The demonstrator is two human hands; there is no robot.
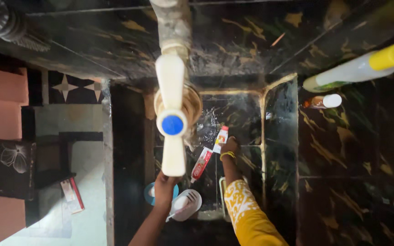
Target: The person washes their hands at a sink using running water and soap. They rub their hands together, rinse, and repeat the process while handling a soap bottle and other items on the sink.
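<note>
Frame centre: white tap handle with blue cap [171,120] blocks part of the view, hiding the left hand's [164,187] fingers; grip cannot be told. Right hand [229,148] grasps a small red-white tube [220,138]. Second tube [201,165] lies between hands; white strainer [187,204] lower centre, yellow-capped bottle [359,68] upper right.

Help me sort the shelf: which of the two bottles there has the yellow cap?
The larger white bottle, higher in the picture, carries the yellow cap; the smaller brownish bottle just below it has a white one.
</note>
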